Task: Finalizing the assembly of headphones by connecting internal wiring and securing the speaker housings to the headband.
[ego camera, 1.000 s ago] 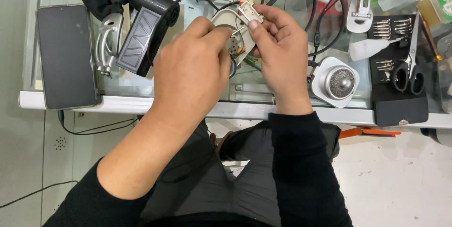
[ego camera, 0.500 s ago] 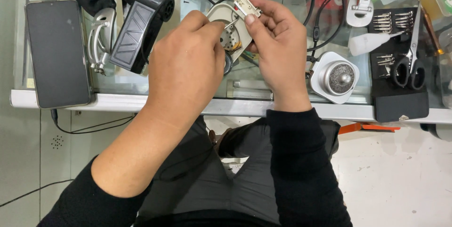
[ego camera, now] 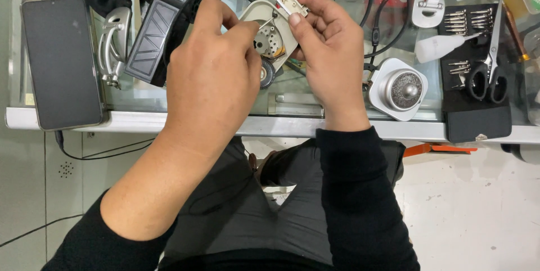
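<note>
Above a glass-topped table (ego camera: 292, 102), both hands grip a small beige device shell (ego camera: 270, 23) with a round perforated metal part inside. My left hand (ego camera: 211, 74) pinches the shell's left side, thumb and forefinger close to the inner part. My right hand (ego camera: 332, 52) supports the right side and pinches a small white connector piece (ego camera: 291, 2) at the top. A small black wheel-like part (ego camera: 266, 74) shows just below the shell, between the hands.
A dark phone (ego camera: 61, 60) lies at the left edge. A black hot-air tool (ego camera: 160, 23) and a metal clip (ego camera: 112, 46) sit beside it. To the right are a white round housing (ego camera: 400, 88), scissors (ego camera: 488, 74), a black tool mat with bits (ego camera: 467, 35) and black cables (ego camera: 382, 18).
The view has shifted slightly, so the table sits a little lower and to the right. Both hands keep hold of the shell, and the left fingers have edged closer to the inner metal part.
</note>
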